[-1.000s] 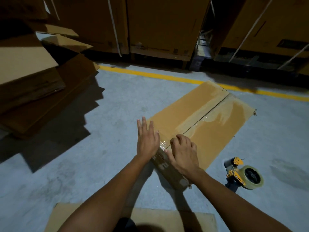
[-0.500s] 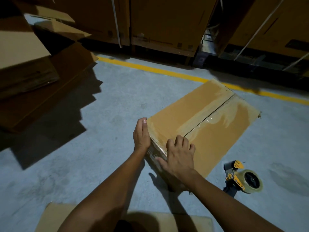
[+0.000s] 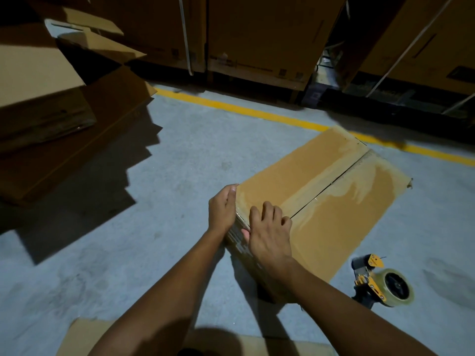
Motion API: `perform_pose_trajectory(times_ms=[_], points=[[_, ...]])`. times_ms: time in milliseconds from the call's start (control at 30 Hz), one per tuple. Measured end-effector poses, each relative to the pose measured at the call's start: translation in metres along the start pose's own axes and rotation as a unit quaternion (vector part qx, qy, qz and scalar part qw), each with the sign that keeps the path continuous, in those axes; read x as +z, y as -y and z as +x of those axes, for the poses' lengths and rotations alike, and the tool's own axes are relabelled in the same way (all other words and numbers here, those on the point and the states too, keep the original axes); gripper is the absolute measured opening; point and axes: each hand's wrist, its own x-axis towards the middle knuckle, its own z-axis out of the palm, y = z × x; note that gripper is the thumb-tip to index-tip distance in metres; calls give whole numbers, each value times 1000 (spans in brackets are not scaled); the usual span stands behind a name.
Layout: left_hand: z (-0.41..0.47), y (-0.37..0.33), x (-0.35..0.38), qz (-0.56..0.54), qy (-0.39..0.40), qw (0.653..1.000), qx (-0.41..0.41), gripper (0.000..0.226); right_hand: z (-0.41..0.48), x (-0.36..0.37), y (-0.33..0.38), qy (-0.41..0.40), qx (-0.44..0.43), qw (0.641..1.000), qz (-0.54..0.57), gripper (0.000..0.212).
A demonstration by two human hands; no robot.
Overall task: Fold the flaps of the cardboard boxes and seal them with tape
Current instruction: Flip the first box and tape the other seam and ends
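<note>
A flat, closed cardboard box (image 3: 334, 201) lies on the grey floor, its two top flaps meeting in a centre seam covered by clear tape. My left hand (image 3: 222, 209) lies with straight fingers against the box's near left corner. My right hand (image 3: 270, 235) rests over the near top edge, bent fingers pressing on the top by the seam end and the thumb on the end face. A yellow tape dispenser (image 3: 383, 283) with a clear roll lies on the floor to the right of the box, apart from both hands.
Stacked flat cardboard and open boxes (image 3: 38, 80) fill the left side. Large strapped cartons (image 3: 257, 34) stand behind a yellow floor line (image 3: 257, 111). A flat cardboard sheet (image 3: 82, 337) lies at my feet.
My left hand slid off the box top to its near left corner. My right hand shifted slightly left along the near edge. The view moved closer.
</note>
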Motion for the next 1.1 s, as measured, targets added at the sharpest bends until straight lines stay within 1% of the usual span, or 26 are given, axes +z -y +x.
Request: perform_pose_trajectory(times_ms=[33, 67, 100, 133, 167, 200, 233, 267, 333, 400, 467, 533, 600, 633, 667, 733, 767, 800, 867, 967, 1033, 1100], points=[[3, -2, -4, 10, 29, 1000, -6, 33, 1, -2, 0, 13, -2, 1000, 4, 60], [9, -4, -11, 27, 79, 996, -21, 37, 1, -5, -1, 29, -6, 1000, 6, 65], [16, -7, -19, 58, 144, 987, -45, 43, 1, -6, -3, 47, -10, 999, 2, 72], [23, -12, -28, 115, 208, 970, -59, 50, 1, -8, -4, 56, -17, 998, -6, 77], [30, -17, -36, 196, 253, 946, -57, 58, 3, -11, -5, 55, -25, 998, -15, 80], [36, -22, -41, 278, 275, 919, -43, 63, 5, -15, -8, 44, -31, 998, -13, 80], [39, -26, -42, 338, 270, 901, -17, 63, 8, -18, -11, 30, -33, 999, 7, 77], [39, -31, -40, 359, 247, 900, 13, 60, 12, -20, -14, 17, -34, 999, 36, 73], [32, -39, -28, 323, 193, 924, 65, 52, 19, -19, -19, -3, -41, 997, 68, 66], [24, -34, -13, 265, 166, 946, 88, 47, 20, -11, -19, -12, -49, 995, 82, 67], [19, -23, -2, 265, 146, 949, 91, 47, 18, -2, -13, 10, -31, 994, 102, 74], [19, -15, 4, 303, 121, 940, 97, 47, 18, 1, -7, 56, -14, 992, 113, 84], [20, -15, 4, 329, 105, 932, 111, 46, 20, -2, -4, 98, -13, 988, 118, 84], [21, -14, 4, 338, 104, 928, 117, 44, 21, -3, -3, 105, -17, 988, 116, 82], [22, -16, 4, 346, 106, 924, 120, 42, 23, -4, -3, 111, -22, 987, 115, 86], [24, -22, 4, 378, 131, 910, 109, 38, 24, -2, -5, 143, -28, 983, 111, 105], [23, -26, 5, 405, 147, 897, 97, 39, 25, -2, -8, 156, -38, 981, 111, 116], [21, -29, 6, 433, 163, 883, 86, 44, 24, -2, -12, 165, -50, 978, 116, 121], [14, -37, 7, 471, 178, 859, 97, 56, 19, -7, -26, 164, -78, 973, 139, 114], [-7, -41, 7, 467, 209, 833, 211, 60, -2, -11, -50, 131, -101, 977, 137, 101], [-30, -38, 12, 473, 234, 813, 248, 65, -24, -7, -56, 114, -80, 984, 115, 99], [-46, -34, 16, 497, 222, 806, 232, 67, -43, 1, -47, 110, -23, 987, 112, 93]])
